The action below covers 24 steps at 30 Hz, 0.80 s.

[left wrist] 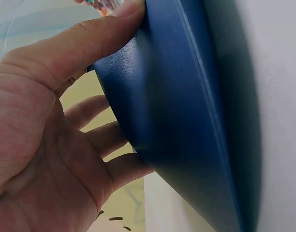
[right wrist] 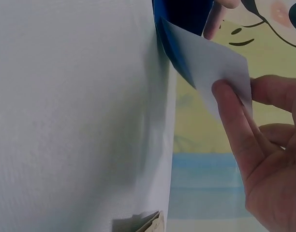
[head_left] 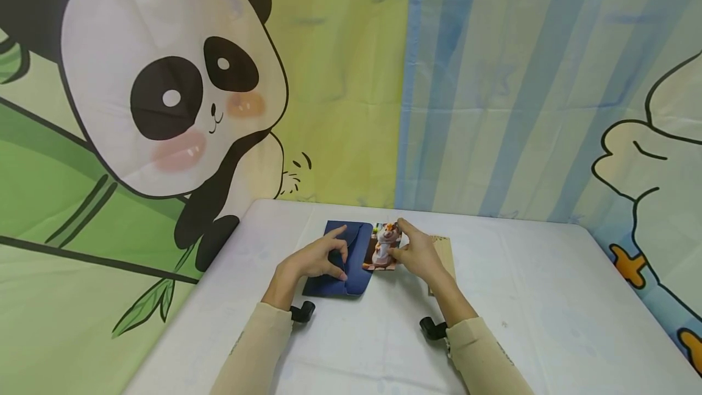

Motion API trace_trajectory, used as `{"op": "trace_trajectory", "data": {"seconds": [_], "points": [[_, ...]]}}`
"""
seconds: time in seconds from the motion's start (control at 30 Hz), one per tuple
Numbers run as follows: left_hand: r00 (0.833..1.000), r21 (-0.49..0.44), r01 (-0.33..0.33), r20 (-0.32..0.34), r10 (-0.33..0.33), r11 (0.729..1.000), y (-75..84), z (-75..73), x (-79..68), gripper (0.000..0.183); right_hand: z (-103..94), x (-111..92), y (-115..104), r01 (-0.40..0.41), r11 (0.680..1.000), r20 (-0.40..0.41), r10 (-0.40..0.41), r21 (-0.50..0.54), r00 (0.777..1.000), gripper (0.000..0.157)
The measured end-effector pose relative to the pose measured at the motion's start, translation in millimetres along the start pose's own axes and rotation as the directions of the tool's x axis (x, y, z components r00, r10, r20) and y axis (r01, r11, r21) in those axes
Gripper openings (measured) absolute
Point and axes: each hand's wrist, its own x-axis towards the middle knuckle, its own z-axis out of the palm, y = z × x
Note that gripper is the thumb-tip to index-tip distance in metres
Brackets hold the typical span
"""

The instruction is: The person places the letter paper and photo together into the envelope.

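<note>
Picture card [head_left: 384, 252] overlaps the blue envelope's [head_left: 356, 261] right edge!
Right hand [head_left: 421, 253] pinches the card's right side; left hand [head_left: 315, 258], opposite, grips the envelope by thumb and fingers.

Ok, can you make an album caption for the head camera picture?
Left hand holds a blue envelope, right hand holds an animal picture.

envelope [head_left: 359, 261]: navy blue | card [head_left: 384, 250]: animal print, white back | tabletop [head_left: 548, 297]: white | sleeves [head_left: 252, 349]: beige
</note>
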Motion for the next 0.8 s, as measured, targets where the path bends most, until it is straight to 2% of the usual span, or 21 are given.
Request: {"op": "trace_trajectory", "data": {"seconds": [0.27,0.43,0.6,0.8], "points": [[1.0,0.005,-0.003,0.001,0.003,1.0,-0.5,0.9,0.5,0.032,1.8,-1.1,2.0,-0.001,0.999,0.102,-0.005,0.053,0.995,0.081],[1.0,0.014,0.0,0.0,0.0,1.0,-0.5,1.2,0.8,0.031,3.1,-1.1,1.0,-0.018,0.998,0.119,0.011,0.058,0.993,0.081],[1.0,0.011,0.003,-0.001,-0.003,1.0,-0.7,1.1,0.9,0.03,8.8,0.6,-2.9,-0.008,0.999,0.133,0.001,0.047,0.991,0.082],[1.0,0.019,0.008,0.006,-0.008,1.0,-0.4,1.0,1.4,0.032,19.7,3.0,-4.3,0.01,1.0,0.124,-0.013,0.023,0.992,0.078]]}}
